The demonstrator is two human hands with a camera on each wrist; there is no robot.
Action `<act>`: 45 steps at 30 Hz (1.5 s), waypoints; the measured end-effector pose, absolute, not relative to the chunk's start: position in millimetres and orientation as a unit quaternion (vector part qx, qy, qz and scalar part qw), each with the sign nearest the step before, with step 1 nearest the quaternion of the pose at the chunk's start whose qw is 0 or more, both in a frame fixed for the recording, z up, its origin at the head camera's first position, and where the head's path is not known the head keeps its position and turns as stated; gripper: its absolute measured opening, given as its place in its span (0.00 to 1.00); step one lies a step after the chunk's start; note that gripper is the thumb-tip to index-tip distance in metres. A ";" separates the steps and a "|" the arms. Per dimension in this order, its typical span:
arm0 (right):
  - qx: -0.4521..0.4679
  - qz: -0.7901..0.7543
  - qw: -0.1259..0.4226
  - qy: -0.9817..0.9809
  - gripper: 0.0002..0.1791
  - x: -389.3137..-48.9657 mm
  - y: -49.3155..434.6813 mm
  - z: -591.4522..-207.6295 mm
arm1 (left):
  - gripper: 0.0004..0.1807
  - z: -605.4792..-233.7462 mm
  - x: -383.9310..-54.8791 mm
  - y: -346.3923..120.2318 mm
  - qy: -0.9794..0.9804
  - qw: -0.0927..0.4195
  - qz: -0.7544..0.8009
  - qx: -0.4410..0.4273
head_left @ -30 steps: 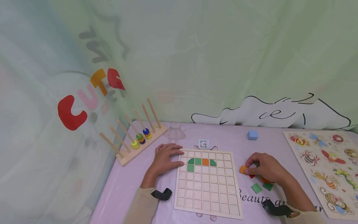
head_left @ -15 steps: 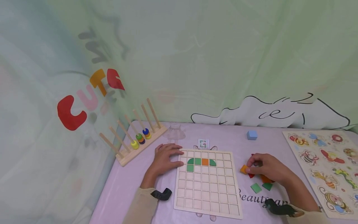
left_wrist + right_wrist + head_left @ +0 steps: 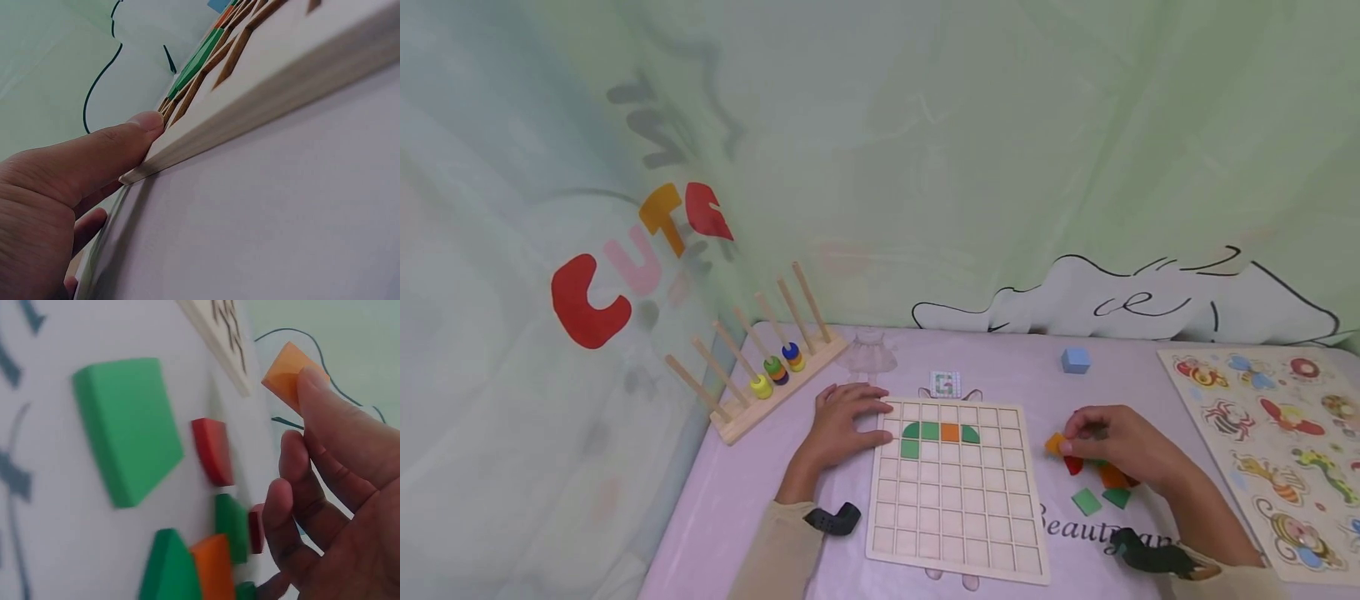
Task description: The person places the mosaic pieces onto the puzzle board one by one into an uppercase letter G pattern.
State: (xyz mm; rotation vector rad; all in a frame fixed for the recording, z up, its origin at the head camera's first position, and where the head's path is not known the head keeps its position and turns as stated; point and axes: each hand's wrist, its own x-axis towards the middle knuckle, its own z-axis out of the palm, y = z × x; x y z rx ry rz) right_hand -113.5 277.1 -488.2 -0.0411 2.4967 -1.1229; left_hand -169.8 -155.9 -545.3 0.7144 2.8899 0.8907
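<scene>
We count one left hand (image 3: 850,425) and one right hand (image 3: 1123,442); one grid (image 3: 951,500) with five set tiles (image 3: 929,431), four green, one orange; one held tile (image 3: 1054,444); and, among partly hidden loose tiles (image 3: 1086,502), at least three green and two red. We also see one rack (image 3: 771,400), seven pegs (image 3: 812,302), three with rings (image 3: 761,387), one card (image 3: 945,384), one blue block (image 3: 1076,361), one puzzle (image 3: 1228,457).

Soft, even light is filling the head view; both wrist views are looking dimmer and greyer. Beside the left hand (image 3: 69,172), a faint shadow is crossing the pale lavender tabletop (image 3: 269,231); left of the right hand (image 3: 350,506), the thick green square tile (image 3: 131,431) is blurring.
</scene>
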 end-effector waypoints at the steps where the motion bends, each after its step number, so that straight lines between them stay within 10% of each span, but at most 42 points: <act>1: -0.011 -0.402 0.196 0.894 0.19 -113.9 276.2 -487.2 | 0.24 -545.1 -170.0 -155.6 0.930 0.016 0.287 0.230; 45: -0.185 -0.494 0.224 0.820 0.05 -133.3 110.4 -494.1 | 0.21 -545.2 -170.5 -155.4 0.927 0.012 0.295 0.230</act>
